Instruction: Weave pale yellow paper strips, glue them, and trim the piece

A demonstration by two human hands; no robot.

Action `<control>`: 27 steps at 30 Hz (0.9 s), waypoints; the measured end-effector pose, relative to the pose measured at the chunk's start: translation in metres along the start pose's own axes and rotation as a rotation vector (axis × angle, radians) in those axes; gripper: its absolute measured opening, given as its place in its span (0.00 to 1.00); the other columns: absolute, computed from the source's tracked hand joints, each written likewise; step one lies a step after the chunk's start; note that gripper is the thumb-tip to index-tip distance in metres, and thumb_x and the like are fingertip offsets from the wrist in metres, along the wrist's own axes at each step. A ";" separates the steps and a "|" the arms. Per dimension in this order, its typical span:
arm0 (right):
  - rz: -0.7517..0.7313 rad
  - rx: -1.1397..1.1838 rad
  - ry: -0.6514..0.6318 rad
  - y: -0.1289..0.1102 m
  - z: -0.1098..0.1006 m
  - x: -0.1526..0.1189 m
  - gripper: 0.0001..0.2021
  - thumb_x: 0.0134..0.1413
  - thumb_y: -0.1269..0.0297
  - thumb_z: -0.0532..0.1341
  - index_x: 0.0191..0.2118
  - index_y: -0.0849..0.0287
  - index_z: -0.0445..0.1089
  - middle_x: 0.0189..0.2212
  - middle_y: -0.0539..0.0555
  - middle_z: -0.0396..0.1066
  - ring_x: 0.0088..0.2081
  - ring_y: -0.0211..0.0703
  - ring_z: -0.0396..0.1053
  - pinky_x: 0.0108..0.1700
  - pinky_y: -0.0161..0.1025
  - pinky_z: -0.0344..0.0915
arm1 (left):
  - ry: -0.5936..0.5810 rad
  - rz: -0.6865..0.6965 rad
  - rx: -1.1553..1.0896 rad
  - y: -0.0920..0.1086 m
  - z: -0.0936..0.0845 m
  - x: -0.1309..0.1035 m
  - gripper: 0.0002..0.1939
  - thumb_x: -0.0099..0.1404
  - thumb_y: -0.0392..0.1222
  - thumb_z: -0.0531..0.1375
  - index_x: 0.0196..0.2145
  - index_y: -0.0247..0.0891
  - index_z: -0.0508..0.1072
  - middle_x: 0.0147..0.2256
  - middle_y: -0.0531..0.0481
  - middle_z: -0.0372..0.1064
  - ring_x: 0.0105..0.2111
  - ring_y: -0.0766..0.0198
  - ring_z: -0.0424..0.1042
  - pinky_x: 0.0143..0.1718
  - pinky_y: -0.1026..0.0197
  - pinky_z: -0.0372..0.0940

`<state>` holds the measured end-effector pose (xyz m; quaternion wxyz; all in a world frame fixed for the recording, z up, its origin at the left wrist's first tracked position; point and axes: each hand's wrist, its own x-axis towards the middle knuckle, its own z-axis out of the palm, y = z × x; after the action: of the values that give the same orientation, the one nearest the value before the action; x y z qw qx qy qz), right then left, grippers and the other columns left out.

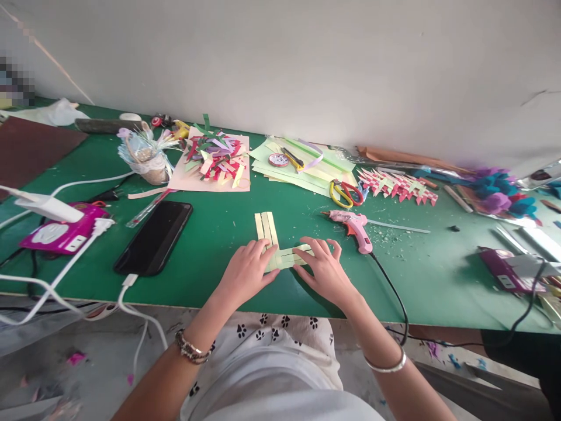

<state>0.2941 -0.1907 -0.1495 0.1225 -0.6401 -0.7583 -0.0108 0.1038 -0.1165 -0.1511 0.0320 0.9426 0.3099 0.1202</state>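
Pale yellow and pale green paper strips point(270, 230) lie on the green table in an L shape and cross at its corner. One set points away from me, the other points right. My left hand point(249, 270) grips the crossing, fingers on top and thumb at the near edge. Farther right, my right hand point(325, 270) holds the right-pointing strips between thumb and fingers, its little finger raised. The fingers partly hide the crossing and the strip ends. Beyond my right hand lies a pink glue gun point(354, 225), with a clear glue stick point(403, 227) protruding from its back.
Scissors point(342, 195), a woven red-and-white paper piece point(397, 186), paper sheets point(313, 181) with a cutter point(293, 158), and a heap of colored strips point(214, 155) lie at the back. To the left are a black phone point(154, 238) and a purple power strip point(61, 234); cables cross the table edge.
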 end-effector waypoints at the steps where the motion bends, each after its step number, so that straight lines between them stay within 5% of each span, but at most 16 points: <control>1: 0.001 0.000 0.003 0.000 0.000 0.000 0.14 0.60 0.60 0.50 0.47 0.54 0.67 0.51 0.59 0.62 0.49 0.50 0.59 0.53 0.55 0.44 | 0.001 0.000 -0.003 0.000 0.000 0.000 0.17 0.64 0.45 0.52 0.49 0.36 0.65 0.44 0.42 0.64 0.38 0.56 0.66 0.34 0.56 0.63; 10: 0.034 0.000 0.054 -0.001 0.001 -0.003 0.17 0.60 0.59 0.49 0.53 0.54 0.63 0.50 0.60 0.62 0.49 0.49 0.59 0.54 0.55 0.41 | 0.007 0.019 0.003 0.000 0.001 -0.003 0.14 0.63 0.43 0.55 0.46 0.38 0.65 0.43 0.44 0.64 0.37 0.57 0.65 0.32 0.58 0.61; 27: 0.131 -0.024 0.046 0.014 -0.002 -0.011 0.14 0.60 0.57 0.50 0.47 0.47 0.69 0.51 0.57 0.60 0.51 0.51 0.57 0.54 0.58 0.40 | 0.031 0.018 -0.006 -0.001 0.004 -0.005 0.12 0.63 0.43 0.55 0.43 0.37 0.67 0.42 0.44 0.65 0.36 0.58 0.66 0.31 0.58 0.62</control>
<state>0.3102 -0.1993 -0.1519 0.1329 -0.6892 -0.7117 -0.0265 0.1007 -0.1187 -0.1556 0.0290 0.9433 0.3014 0.1361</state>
